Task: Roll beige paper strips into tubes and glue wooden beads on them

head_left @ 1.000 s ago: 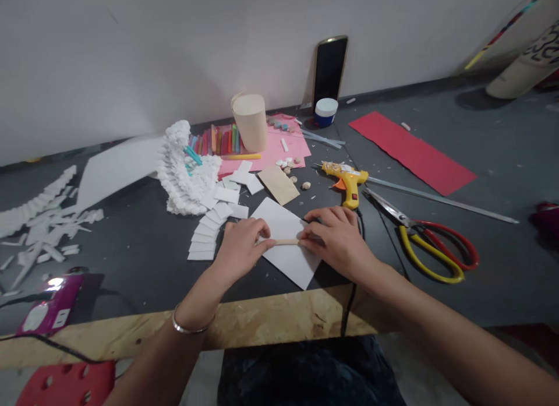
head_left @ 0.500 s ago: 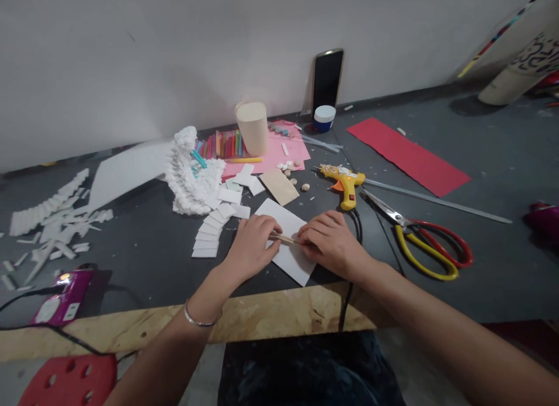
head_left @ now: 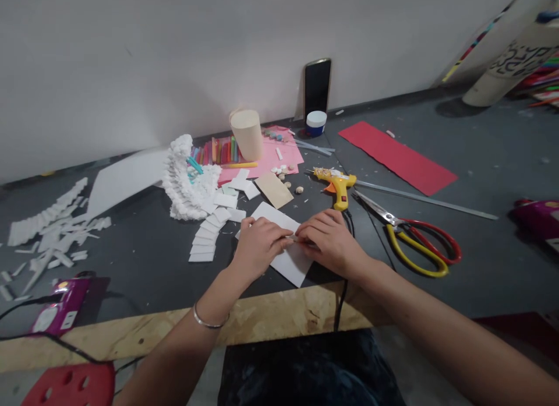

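Note:
My left hand and my right hand meet over a white sheet near the table's front edge. The fingertips of both are closed on a thin beige strip, mostly hidden between them; its exact kind is unclear. A tan sandpaper-like rectangle lies just beyond the sheet. Left of my left hand, small white rectangles overlap in a curved row. Right of my right hand are a yellow glue gun and scissors with red and yellow handles.
A fluffy white craft piece stands behind the rectangles. White scraps and a purple device lie left. At the back are a cream cup, a blue jar and a phone. Red paper lies right.
My fingertips have come closer together, covering most of the strip that showed between them before. The view has shifted slightly; the things on the table stay in place.

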`<state>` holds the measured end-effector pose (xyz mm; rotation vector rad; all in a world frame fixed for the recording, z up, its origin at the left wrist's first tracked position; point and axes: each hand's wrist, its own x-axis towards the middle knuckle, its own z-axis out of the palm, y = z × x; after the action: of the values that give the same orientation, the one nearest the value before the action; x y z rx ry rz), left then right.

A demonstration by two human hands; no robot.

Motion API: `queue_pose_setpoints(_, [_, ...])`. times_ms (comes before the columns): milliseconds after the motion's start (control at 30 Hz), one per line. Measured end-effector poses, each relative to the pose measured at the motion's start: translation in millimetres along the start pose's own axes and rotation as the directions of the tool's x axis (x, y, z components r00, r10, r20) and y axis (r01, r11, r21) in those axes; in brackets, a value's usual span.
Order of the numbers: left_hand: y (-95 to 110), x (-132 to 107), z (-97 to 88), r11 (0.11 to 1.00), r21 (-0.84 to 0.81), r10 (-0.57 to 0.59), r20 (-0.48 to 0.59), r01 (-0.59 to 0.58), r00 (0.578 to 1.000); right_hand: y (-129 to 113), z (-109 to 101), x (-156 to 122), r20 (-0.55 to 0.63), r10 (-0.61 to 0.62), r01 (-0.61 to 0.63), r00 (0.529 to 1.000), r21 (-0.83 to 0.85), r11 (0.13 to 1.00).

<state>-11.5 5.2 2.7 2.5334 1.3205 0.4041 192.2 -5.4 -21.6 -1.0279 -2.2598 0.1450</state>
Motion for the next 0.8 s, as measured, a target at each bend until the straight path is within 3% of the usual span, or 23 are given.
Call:
queue_pose_setpoints(433, [-0.3,-4.3,2.9,0.995,-0.092,-0.046,-0.145,0.033,0.988,0.4,-0.5,1.2,0.01,0.111,-0.111,0.994,0.091,0.99])
queue_pose_setpoints(800, [-6.8,-5.6,0.5,0.963,-0.243,-0.155,-0.143,0.117,0.978,8.5,0.4,-2.8,0.119,0.218,-0.243,0.969,0.289,0.926])
